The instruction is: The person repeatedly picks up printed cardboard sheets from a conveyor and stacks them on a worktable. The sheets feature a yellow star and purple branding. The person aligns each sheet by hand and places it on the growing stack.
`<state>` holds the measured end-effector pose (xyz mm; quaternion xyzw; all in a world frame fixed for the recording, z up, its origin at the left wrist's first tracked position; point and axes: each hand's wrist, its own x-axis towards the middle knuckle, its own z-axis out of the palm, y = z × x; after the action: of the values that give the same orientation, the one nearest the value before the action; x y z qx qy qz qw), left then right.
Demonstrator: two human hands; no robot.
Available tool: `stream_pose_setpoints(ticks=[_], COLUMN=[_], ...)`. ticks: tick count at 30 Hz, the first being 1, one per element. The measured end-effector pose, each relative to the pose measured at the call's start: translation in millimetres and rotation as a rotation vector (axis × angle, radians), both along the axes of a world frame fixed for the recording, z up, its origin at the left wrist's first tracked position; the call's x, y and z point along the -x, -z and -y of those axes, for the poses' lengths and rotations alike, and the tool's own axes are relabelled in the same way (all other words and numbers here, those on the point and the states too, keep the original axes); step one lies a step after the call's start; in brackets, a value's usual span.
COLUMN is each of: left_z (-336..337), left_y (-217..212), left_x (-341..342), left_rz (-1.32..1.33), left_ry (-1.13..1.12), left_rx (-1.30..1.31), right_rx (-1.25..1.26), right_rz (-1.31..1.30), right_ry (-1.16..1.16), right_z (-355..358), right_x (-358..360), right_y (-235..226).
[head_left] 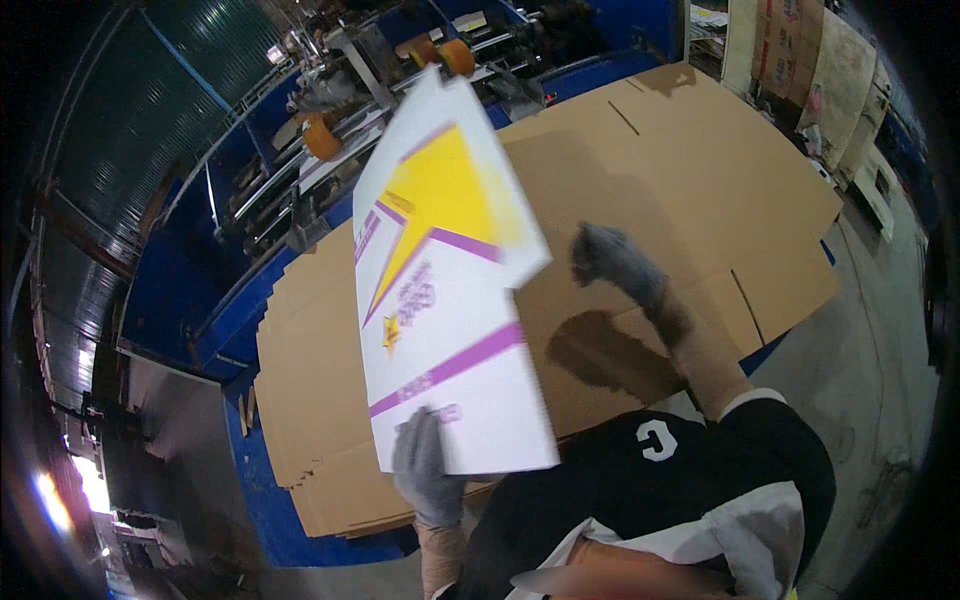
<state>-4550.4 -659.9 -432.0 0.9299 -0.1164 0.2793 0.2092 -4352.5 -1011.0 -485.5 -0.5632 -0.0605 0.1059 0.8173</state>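
Observation:
My left hand, in a grey glove, grips the lower edge of a white cardboard sheet printed with yellow and purple shapes. The sheet is held up at a slant, its notched right side showing, and its far end is blurred. My right hand, also gloved in grey with darkened fingertips, hovers to the right of the sheet and does not touch it. Its fingers look curled in, with nothing visible in them. Under both hands lies a broad stack of flat brown cardboard sheets, slotted along the edges.
A blue machine with metal shafts and orange rollers stands beyond the stack at the far left. More printed sheeting sits among its shafts. At the far right, cardboard pieces lean beside a pale cabinet-like object. Grey floor shows at the right.

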Motion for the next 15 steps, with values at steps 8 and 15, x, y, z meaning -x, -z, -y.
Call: stream_pose_setpoints(ticks=[8,15], left_z=[-103.9,-161.7], left_y=[-48.0,-40.4], left_x=[-22.5,-17.3], left_rz=[0.447,0.494], left_ry=[-0.329,-0.351], left_rx=[0.177,0.121], right_rx=[1.951,-0.272], right_rz=[-0.527,0.042], right_ry=[1.211,1.351], right_z=[290.3,277.2], right_x=[179.8,216.0], right_y=[80.5,100.2])
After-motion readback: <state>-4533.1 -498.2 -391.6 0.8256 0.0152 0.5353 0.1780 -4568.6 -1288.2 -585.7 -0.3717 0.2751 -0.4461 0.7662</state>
